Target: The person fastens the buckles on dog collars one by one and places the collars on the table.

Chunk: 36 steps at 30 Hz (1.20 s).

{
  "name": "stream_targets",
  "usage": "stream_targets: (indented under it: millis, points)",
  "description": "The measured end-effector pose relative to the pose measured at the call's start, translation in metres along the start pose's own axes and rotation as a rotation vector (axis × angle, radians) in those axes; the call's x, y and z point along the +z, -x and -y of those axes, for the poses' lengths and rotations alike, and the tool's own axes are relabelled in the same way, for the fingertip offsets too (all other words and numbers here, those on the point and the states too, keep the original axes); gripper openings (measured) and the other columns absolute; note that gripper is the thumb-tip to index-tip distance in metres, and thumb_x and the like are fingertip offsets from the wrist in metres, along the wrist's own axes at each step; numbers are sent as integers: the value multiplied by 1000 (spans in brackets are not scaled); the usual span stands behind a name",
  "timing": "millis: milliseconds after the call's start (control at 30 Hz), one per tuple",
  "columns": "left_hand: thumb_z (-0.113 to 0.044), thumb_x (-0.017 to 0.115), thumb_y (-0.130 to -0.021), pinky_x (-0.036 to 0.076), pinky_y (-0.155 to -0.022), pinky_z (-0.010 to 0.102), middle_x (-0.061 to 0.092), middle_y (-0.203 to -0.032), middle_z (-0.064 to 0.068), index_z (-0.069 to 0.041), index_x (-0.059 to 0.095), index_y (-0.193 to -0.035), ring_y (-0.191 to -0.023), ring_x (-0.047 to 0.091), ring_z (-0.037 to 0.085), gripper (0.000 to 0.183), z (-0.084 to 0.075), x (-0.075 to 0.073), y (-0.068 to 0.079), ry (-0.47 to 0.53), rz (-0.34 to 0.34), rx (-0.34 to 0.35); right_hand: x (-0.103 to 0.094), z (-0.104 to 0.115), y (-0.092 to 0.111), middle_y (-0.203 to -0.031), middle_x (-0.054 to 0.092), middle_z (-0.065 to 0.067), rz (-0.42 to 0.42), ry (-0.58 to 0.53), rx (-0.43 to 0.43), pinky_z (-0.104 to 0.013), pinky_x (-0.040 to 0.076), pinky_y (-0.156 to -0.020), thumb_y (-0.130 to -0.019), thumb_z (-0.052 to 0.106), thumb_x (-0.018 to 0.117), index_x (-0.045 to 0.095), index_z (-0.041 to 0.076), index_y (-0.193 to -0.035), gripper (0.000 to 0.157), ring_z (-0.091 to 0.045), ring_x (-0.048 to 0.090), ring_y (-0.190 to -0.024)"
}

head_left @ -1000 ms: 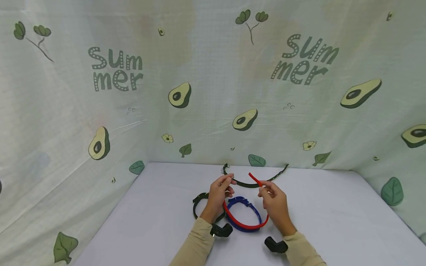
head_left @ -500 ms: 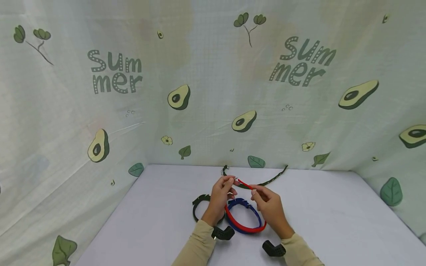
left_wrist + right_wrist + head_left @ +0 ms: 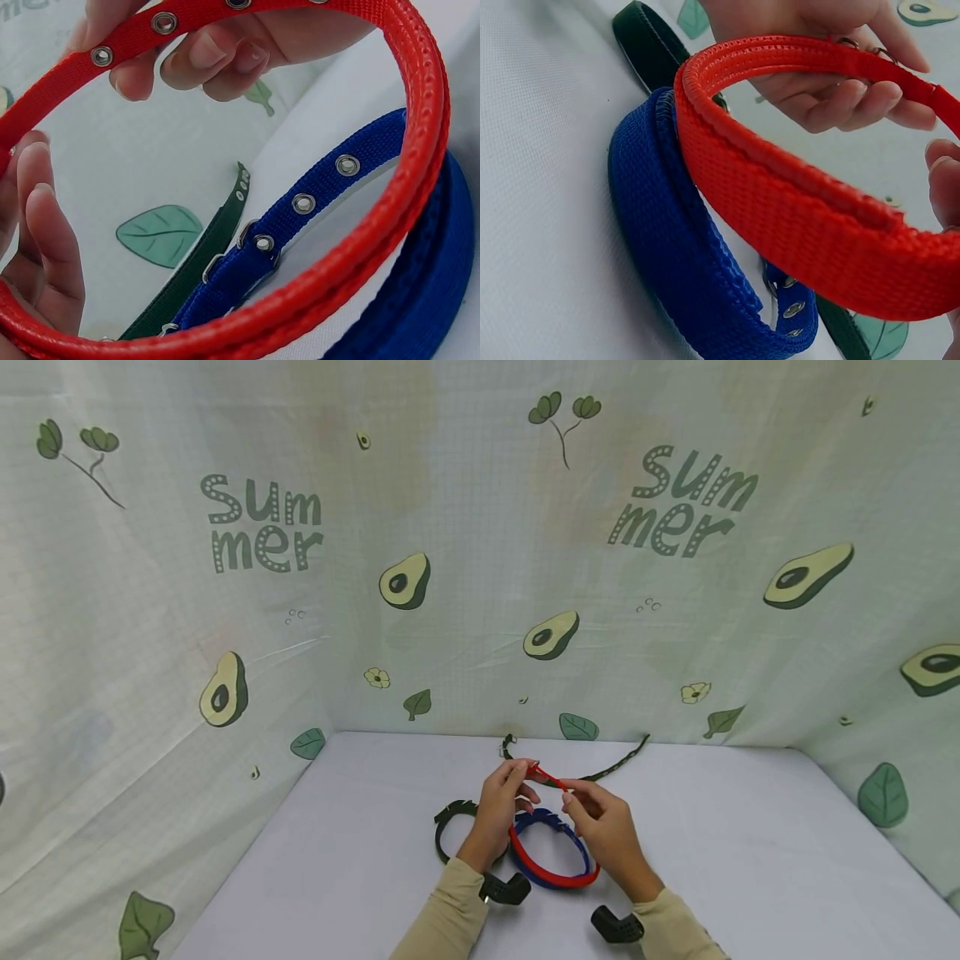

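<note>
A red pet collar [image 3: 558, 881] hangs in a loop between both hands over the table. My left hand [image 3: 501, 802] pinches its buckle end, and the buckle is mostly hidden by the fingers. With thumb and fingers, my right hand [image 3: 603, 827] pinches the other end, a strap with metal eyelets [image 3: 164, 23]. The strap tip reaches the left fingertips. Below the red loop, a blue collar [image 3: 652, 172] lies on the table, fastened in a ring; the red one overlaps it in the head view.
A dark green collar [image 3: 441, 837], closed in a ring, lies left of the blue one, partly behind the left forearm. Farther back, another dark green collar [image 3: 621, 763] lies unfastened in a curve on the white table [image 3: 750, 843]. A printed curtain [image 3: 480, 527] stands behind.
My right hand has moved left, bringing the red strap tip from clear of the left hand to its fingertips at the buckle end. The left hand has stayed nearly in place.
</note>
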<state>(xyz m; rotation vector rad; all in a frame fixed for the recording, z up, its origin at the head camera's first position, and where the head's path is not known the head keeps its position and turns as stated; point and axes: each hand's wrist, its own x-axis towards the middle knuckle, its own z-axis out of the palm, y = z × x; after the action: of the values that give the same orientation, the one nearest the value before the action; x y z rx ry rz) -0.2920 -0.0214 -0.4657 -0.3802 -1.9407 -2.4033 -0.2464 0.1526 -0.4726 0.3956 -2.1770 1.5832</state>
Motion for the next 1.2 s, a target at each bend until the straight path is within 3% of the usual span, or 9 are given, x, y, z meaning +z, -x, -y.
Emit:
stream_targets:
  millis: [300, 500, 667, 900, 1067, 1200]
  points:
    - [-32, 55, -104, 51, -60, 26, 70, -96, 11, -1, 64, -123, -71, 62, 16, 37, -4, 1, 0, -3, 19, -9, 0, 0, 0, -83, 65, 2, -23, 38, -44, -29, 53, -53, -96, 15, 69, 73, 17, -115, 20, -15, 59, -61]
    - [-28, 57, -103, 51, -61, 26, 68, -90, 12, -6, 65, -119, -69, 61, 16, 28, -7, 1, 1, 25, 22, -16, 1, 2, 0, -81, 61, 5, -36, 67, -109, -26, 51, -53, -94, 10, 71, 74, 15, -114, 20, -13, 56, -62]
    - [-23, 59, -102, 51, -62, 26, 67, -85, 7, -3, 62, -120, -68, 61, 14, 28, -11, 2, 1, 54, 39, 7, 0, 7, -3, -82, 58, 5, -54, 74, -179, -25, 51, -54, -94, 5, 70, 74, 14, -112, 21, -11, 56, -63]
    - [-21, 62, -100, 50, -63, 26, 67, -85, 7, -2, 60, -124, -71, 60, 15, 31, -18, 5, 2, 52, 90, 26, 2, 12, -7, -89, 65, 3, -91, 138, -280, -23, 53, -57, -92, -1, 70, 74, 10, -112, 23, -10, 59, -69]
    - [-22, 64, -99, 52, -65, 27, 67, -85, 7, 0, 61, -122, -72, 60, 16, 32, -20, 5, 3, 32, 95, 35, 4, 14, -7, -93, 69, -3, -87, 134, -275, -24, 54, -61, -94, 1, 69, 72, 11, -115, 24, -12, 63, -74]
    - [-23, 66, -98, 51, -67, 27, 67, -85, 6, 3, 63, -117, -74, 62, 16, 32, -21, 6, 5, -11, 140, 22, 7, 16, -5, -97, 71, -5, -85, 106, -203, -24, 56, -67, -95, 5, 69, 69, 9, -118, 24, -18, 68, -76]
